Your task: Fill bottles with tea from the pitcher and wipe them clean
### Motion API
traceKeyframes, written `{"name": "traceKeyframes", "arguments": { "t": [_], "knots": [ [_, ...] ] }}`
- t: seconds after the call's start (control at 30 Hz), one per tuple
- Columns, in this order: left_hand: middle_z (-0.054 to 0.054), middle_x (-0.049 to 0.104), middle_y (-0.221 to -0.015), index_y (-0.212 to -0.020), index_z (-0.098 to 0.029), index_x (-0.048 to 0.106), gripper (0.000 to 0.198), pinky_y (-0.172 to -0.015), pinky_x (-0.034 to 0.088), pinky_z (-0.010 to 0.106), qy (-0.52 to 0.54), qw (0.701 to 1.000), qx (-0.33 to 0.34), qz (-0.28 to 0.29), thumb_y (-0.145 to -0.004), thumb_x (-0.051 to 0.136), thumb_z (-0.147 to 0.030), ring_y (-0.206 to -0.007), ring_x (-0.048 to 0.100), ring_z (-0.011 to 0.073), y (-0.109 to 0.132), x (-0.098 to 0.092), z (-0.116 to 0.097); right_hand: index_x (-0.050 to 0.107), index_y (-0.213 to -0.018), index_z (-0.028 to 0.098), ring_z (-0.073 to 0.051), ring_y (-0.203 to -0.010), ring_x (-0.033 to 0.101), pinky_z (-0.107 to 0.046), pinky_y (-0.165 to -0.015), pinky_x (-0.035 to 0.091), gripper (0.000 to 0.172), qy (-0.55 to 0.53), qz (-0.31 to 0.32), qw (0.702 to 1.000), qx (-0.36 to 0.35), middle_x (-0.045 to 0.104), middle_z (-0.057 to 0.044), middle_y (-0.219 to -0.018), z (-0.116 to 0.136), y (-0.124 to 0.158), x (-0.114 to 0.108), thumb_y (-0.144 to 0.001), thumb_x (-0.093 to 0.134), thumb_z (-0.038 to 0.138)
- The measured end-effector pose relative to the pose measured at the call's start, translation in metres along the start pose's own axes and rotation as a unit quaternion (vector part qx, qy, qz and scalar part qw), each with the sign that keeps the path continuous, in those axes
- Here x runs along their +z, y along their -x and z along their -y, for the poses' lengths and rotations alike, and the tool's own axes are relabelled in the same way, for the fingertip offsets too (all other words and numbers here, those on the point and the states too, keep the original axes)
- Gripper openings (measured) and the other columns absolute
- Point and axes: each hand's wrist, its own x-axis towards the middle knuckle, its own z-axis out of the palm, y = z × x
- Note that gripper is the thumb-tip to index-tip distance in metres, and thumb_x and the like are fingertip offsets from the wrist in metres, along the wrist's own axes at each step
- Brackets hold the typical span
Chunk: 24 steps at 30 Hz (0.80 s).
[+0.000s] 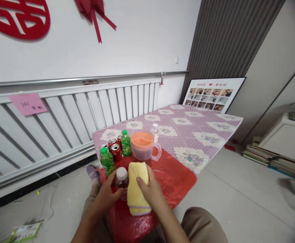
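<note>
Head: bottle (122, 184) upright, cap (121, 173) up.

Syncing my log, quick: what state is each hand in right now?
Left hand: fingers curled around the nearer white-capped bottle.
Right hand: closed, holding the cloth.

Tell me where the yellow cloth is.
In the head view, the yellow cloth is below centre, gripped by the right hand, just right of the bottle at the left hand, nearer than the orange-lidded pitcher.
</note>
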Motion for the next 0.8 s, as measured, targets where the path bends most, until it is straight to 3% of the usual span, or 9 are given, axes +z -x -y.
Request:
{"name": "traceKeyframes", "arguments": {
  "t": [0.1,0.2,0.27,0.4,0.53,0.6,0.67,0.8],
  "knots": [
    [0.012,0.058,-0.131,-0.131,-0.016,0.046,0.064,-0.103,0.044,0.044,-0.006,0.999,-0.018,-0.033,-0.069,0.065,-0.019,-0.121,0.055,0.0282,0.001,0.008,-0.001,0.038,-0.14,0.019,-0.025,-0.117,0.058,-0.042,-0.1,0.045,0.061,-0.005,0.004,1.0,-0.004,0.061,-0.011,-0.128,0.006,0.006,0.001,-0.082,0.056,0.029],
    [0.011,0.062,-0.121,-0.124,-0.017,0.052,0.062,-0.101,0.045,0.046,-0.079,0.991,-0.008,-0.103,-0.065,0.069,-0.021,-0.116,0.057,0.0299,0.003,0.016,-0.01,0.04,-0.138,0.021,-0.024,-0.118,0.057,-0.041,-0.102,0.044,0.059,-0.003,0.011,1.0,-0.019,0.059,-0.009,-0.13,0.011,0.01,0.0,-0.082,0.056,0.026],
    [0.011,0.062,-0.12,-0.124,-0.018,0.052,0.063,-0.101,0.044,0.048,-0.12,0.986,0.007,-0.117,-0.064,0.071,-0.022,-0.115,0.056,0.0305,0.003,0.019,-0.017,0.039,-0.138,0.022,-0.024,-0.119,0.056,-0.04,-0.103,0.043,0.058,0.0,0.014,1.0,-0.021,0.057,-0.009,-0.133,0.013,0.011,-0.001,-0.082,0.055,0.025],
    [0.011,0.06,-0.121,-0.123,-0.018,0.054,0.06,-0.103,0.044,0.047,-0.133,0.989,0.025,-0.066,-0.065,0.07,-0.021,-0.115,0.056,0.0298,0.003,0.011,-0.019,0.037,-0.138,0.022,-0.023,-0.12,0.055,-0.04,-0.103,0.043,0.058,0.0,0.026,1.0,-0.015,0.055,-0.009,-0.135,0.011,0.01,-0.002,-0.083,0.054,0.026],
    [0.012,0.054,-0.137,-0.135,-0.019,0.044,0.066,-0.108,0.041,0.044,-0.035,0.998,0.016,0.041,-0.073,0.065,-0.022,-0.126,0.051,0.0283,0.002,-0.002,-0.011,0.037,-0.138,0.022,-0.024,-0.121,0.055,-0.041,-0.103,0.043,0.057,-0.007,0.029,0.999,-0.015,0.055,-0.009,-0.135,0.008,0.009,0.0,-0.083,0.053,0.026],
    [0.011,0.054,-0.139,-0.138,-0.019,0.041,0.067,-0.107,0.042,0.043,0.006,0.998,0.0,0.063,-0.075,0.064,-0.023,-0.126,0.053,0.0276,0.002,-0.004,-0.009,0.037,-0.137,0.021,-0.024,-0.122,0.054,-0.041,-0.104,0.042,0.056,-0.007,0.03,0.999,-0.018,0.055,-0.01,-0.136,0.008,0.01,0.0,-0.084,0.053,0.026],
    [0.012,0.057,-0.135,-0.136,-0.019,0.042,0.067,-0.104,0.045,0.043,0.01,0.999,-0.017,0.041,-0.073,0.065,-0.021,-0.12,0.058,0.0279,0.004,-0.001,-0.011,0.038,-0.137,0.022,-0.024,-0.122,0.054,-0.041,-0.104,0.041,0.055,-0.005,0.031,0.999,-0.023,0.055,-0.01,-0.135,0.01,0.012,0.001,-0.084,0.053,0.025],
    [0.013,0.061,-0.128,-0.128,-0.017,0.048,0.061,-0.101,0.047,0.044,-0.024,0.998,-0.029,-0.058,-0.07,0.067,-0.02,-0.115,0.06,0.0288,0.008,0.017,-0.016,0.041,-0.136,0.021,-0.024,-0.121,0.055,-0.04,-0.104,0.042,0.055,0.0,0.029,0.999,-0.028,0.057,-0.009,-0.133,0.013,0.015,0.001,-0.082,0.055,0.023]
  ]
}}
